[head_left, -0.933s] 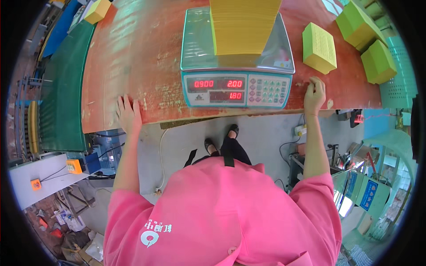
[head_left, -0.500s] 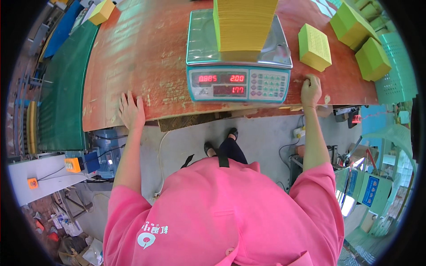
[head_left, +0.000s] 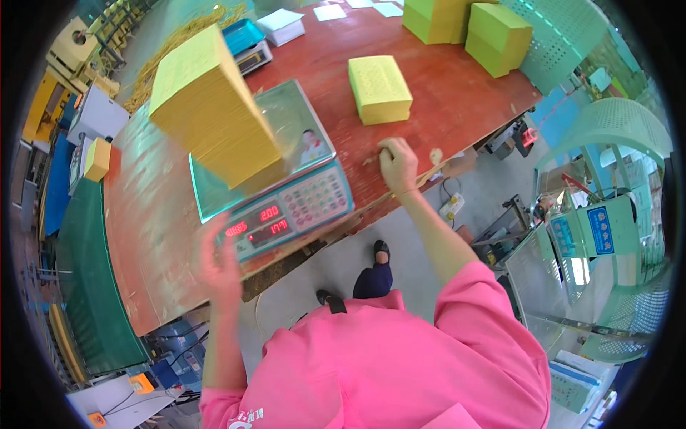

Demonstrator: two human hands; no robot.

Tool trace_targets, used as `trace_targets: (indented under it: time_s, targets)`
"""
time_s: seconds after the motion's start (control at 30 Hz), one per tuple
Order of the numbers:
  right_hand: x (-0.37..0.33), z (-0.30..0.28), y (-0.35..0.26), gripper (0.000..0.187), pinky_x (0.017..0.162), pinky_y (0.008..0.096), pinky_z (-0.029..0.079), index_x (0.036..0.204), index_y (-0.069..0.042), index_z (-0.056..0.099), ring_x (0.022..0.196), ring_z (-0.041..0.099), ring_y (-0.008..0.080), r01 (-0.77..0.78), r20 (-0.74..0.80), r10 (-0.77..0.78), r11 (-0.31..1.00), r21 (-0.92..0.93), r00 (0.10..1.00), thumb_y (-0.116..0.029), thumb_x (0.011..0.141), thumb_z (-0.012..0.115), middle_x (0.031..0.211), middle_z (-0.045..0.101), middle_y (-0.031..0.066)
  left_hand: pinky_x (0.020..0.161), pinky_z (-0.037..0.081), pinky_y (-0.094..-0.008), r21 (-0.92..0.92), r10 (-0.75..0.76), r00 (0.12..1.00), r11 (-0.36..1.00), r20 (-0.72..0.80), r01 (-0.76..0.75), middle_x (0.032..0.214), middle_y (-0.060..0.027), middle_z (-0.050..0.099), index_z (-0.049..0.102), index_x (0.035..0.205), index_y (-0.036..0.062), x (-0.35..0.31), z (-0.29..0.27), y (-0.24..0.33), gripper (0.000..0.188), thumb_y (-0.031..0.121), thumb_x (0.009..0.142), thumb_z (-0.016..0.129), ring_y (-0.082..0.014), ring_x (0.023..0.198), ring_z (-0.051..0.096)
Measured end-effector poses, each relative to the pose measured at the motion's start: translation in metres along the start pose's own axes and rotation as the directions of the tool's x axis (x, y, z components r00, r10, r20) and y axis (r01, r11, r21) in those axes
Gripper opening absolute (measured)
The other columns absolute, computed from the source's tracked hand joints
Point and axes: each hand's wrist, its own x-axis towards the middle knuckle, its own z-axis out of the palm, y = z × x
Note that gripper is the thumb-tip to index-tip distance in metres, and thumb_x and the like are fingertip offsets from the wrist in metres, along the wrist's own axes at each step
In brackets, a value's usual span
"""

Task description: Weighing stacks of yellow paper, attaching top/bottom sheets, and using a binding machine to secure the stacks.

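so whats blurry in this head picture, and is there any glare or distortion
Head view: the left hand is smeared, likely by motion, while the right hand looks crisper; head view: the electronic scale's red readout looks smeared too; head view: pale sheen washes the left of the red worktable; head view: fisheye distortion, with a dark rounded border.

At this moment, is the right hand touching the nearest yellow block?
Apart: the head view shows red tabletop between the right hand and that yellow block.

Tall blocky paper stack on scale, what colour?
The tall, blocky paper stack is yellow; head view shows it.
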Motion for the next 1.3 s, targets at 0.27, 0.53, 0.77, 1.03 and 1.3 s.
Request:
trace_targets:
  time_s: [0.27,0.53,0.77,1.03,1.3]
  targets:
    - [0.001,-0.014,-0.008,0.014,0.067,0.0325,0.050,0.087,-0.002,0.063,0.074,0.063,0.0254,-0.214,0.216,0.129,0.875,0.435,0.968,0.006,0.078,0.056,0.080,0.061,0.0124,0.097,0.045,-0.0400,-0.140,0.449,0.790,0.891,0.418,-0.432,0.125,-0.0152,0.059,0.064,0.105,0.0019,0.158,0.241,0.089,0.031,0.010,0.076,0.074,-0.0350,0.117,0.055]
    - [0.010,-0.025,0.014,0.016,0.069,0.0377,0.051,0.086,-0.003,0.061,0.078,0.062,0.0308,-0.202,0.329,0.023,0.830,0.521,0.944,0.006,0.073,0.058,0.084,0.061,0.0117,0.096,0.046,-0.0408,0.142,0.283,0.732,0.877,0.620,-0.459,0.126,-0.0150,0.059,0.062,0.104,0.0019,0.205,0.321,0.065,0.036,0.015,0.074,0.076,-0.0329,0.116,0.055]
    - [0.015,-0.026,0.014,0.015,0.069,0.0382,0.051,0.085,-0.003,0.060,0.078,0.062,0.0309,-0.188,0.345,-0.014,0.819,0.543,0.938,0.005,0.073,0.059,0.082,0.060,0.0118,0.093,0.047,-0.0407,0.126,0.301,0.720,0.871,0.625,-0.474,0.124,-0.0146,0.060,0.062,0.097,0.0019,0.207,0.317,0.066,0.027,0.013,0.076,0.074,-0.0334,0.112,0.057]
    - [0.011,-0.027,0.013,0.013,0.069,0.0382,0.051,0.084,-0.003,0.060,0.077,0.062,0.0319,-0.191,0.386,-0.048,0.809,0.556,0.921,0.005,0.074,0.059,0.081,0.060,0.0125,0.090,0.048,-0.0403,0.068,0.376,0.714,0.858,0.590,-0.509,0.118,-0.0145,0.063,0.061,0.089,0.0009,0.199,0.313,0.069,0.012,0.006,0.080,0.067,-0.0330,0.108,0.059]
    - [0.022,-0.042,0.031,0.018,0.074,0.0322,0.054,0.102,0.001,0.065,0.080,0.066,0.0191,-0.636,0.588,0.258,0.426,0.643,0.767,-0.010,0.091,0.055,0.092,0.068,0.0091,0.095,0.045,-0.0433,0.108,0.501,0.773,0.809,0.388,-0.578,0.112,-0.0135,0.063,0.061,0.087,-0.0002,0.171,0.312,0.076,0.007,0.002,0.080,0.063,-0.0328,0.111,0.058]
